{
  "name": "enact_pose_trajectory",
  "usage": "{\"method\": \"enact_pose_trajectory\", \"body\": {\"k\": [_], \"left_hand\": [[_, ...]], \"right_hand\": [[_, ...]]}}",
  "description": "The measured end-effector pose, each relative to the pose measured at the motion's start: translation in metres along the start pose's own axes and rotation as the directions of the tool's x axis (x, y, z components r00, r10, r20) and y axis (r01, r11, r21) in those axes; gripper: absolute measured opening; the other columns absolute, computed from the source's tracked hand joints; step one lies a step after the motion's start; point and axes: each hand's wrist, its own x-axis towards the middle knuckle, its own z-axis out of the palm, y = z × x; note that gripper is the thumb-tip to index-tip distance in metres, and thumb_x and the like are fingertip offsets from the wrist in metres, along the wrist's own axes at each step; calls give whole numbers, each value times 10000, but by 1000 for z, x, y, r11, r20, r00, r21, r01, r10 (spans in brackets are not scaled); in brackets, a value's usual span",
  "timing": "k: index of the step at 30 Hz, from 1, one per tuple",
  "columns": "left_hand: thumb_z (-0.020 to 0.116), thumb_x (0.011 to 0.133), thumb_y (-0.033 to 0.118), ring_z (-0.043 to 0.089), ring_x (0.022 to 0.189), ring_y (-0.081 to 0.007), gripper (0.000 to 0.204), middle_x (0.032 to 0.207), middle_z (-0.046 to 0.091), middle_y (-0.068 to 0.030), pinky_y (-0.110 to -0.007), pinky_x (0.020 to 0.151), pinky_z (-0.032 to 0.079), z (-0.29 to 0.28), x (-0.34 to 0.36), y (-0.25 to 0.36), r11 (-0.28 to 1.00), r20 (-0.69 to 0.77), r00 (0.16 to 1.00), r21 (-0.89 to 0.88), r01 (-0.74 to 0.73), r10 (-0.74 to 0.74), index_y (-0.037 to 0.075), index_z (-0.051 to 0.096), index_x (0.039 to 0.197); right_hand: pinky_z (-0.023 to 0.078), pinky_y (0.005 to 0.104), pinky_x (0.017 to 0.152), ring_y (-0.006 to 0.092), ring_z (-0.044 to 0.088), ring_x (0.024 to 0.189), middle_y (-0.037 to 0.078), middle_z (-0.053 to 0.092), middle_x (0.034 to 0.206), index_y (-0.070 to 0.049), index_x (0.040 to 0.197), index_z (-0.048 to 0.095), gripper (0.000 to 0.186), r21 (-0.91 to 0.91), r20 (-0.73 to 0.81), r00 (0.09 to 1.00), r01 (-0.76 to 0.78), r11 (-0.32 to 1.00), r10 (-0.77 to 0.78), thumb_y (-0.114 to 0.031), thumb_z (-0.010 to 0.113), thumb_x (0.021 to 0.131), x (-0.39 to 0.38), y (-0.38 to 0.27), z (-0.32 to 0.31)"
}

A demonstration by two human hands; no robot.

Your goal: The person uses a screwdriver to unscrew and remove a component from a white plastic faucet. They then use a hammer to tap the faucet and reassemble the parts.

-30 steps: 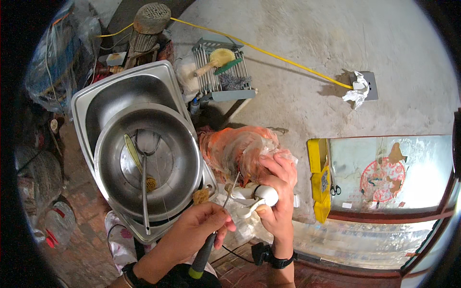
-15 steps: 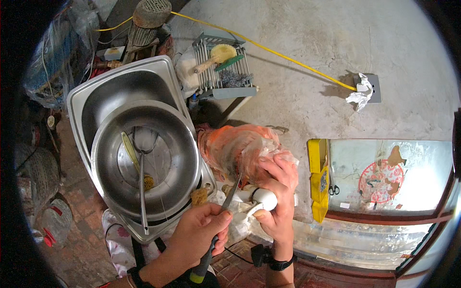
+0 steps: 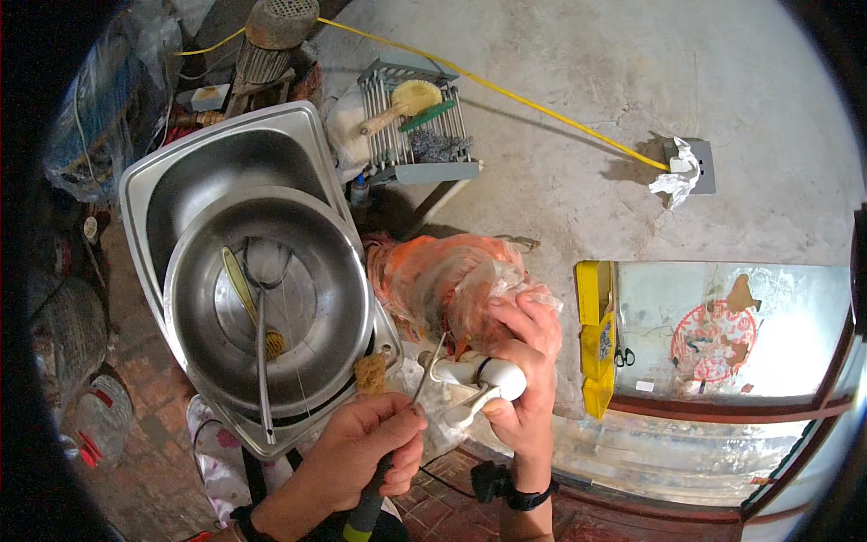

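My left hand is closed round the dark, yellow-tipped handle of a tool. Its narrow metal blade points up toward the white plastic fitting, possibly a tap. My right hand grips that fitting, thumb below it, fingers over a crumpled clear-and-orange plastic bundle. Whether the blade's tip touches anything is unclear. A brownish sponge lies just left of the blade.
A steel sink holds a wide bowl with utensils inside. Behind are a rack of brushes, a motor and a yellow cable. Yellow containers and a window are rightward; clutter is left.
My left hand has shifted slightly left and down with the tool, whose blade has turned from broader to narrow in view since half a second ago. My right hand keeps its grip.
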Motion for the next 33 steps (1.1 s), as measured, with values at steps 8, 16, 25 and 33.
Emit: {"method": "enact_pose_trajectory", "body": {"k": [8,16,25,33], "left_hand": [[492,992,200,374,457,-96,180,634,438,-11,-248,403,316,-6,7,-6,996,20,998,-67,53,-51,41,490,908],[521,971,178,391,450,-98,186,610,449,-24,-244,402,319,-6,-14,19,969,-279,933,158,-188,226,-2,497,929],[523,975,158,410,480,-63,191,607,466,2,-229,442,339,9,-34,80,753,-278,937,565,338,-212,-30,554,970],[515,987,212,394,506,-55,236,630,445,23,-219,450,326,32,-11,105,647,-343,815,497,579,-466,-19,560,986]], "right_hand": [[160,575,1072,380,408,1260,123,553,1275,-117,999,582,541,-4,1,1000,-6,1000,6,-620,577,798,1,1,0],[153,586,1065,384,411,1262,124,554,1278,-121,1009,580,564,-22,22,1000,-11,1000,11,-635,582,778,1,-1,-3],[151,587,1039,364,410,1256,114,544,1283,-132,1012,585,545,-34,75,997,0,999,3,-617,601,765,-1,1,-6],[141,596,1036,365,411,1257,123,531,1301,-149,1020,578,570,-10,90,996,-8,1000,8,-594,668,675,-2,1,-7]]}}
